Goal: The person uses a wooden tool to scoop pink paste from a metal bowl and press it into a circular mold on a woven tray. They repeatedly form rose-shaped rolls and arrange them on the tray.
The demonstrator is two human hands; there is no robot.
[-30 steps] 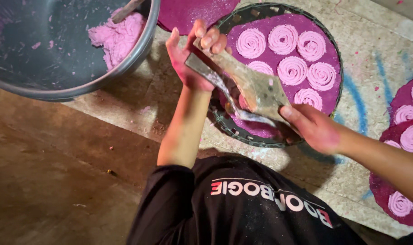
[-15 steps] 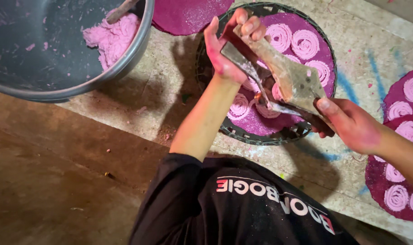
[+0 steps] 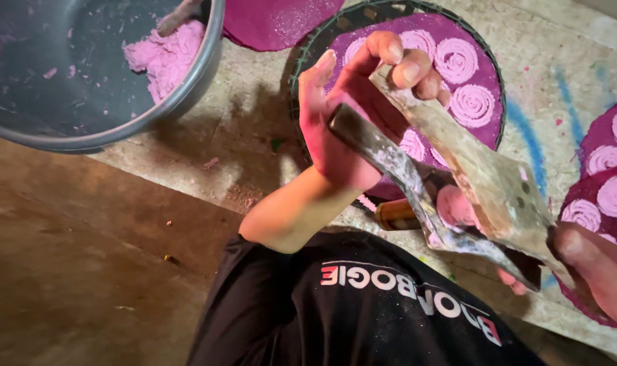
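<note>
My left hand (image 3: 349, 129) grips the free ends of a hinged metal press (image 3: 478, 183): its fingers curl over the upper arm and its palm rests against the lower arm. The two arms are spread apart in a V. A lump of pink dough (image 3: 454, 203) sits between them by a brown cylinder (image 3: 396, 215). My right hand (image 3: 593, 271), at the lower right edge, holds the press at its hinge end. The press hangs over the near rim of a round woven tray (image 3: 308, 61), lined in purple, which carries several pink dough spirals (image 3: 471, 105).
A large grey metal basin (image 3: 186, 95) at the top left holds pink dough (image 3: 163, 57) and a stick-like tool. A second purple-lined tray with spirals (image 3: 613, 196) lies at the right edge. A purple disc (image 3: 274, 24) lies at the top. Bare brown floor is at the lower left.
Both hands have lifted the press up from the tray towards the camera. Its two arms have come further apart.
</note>
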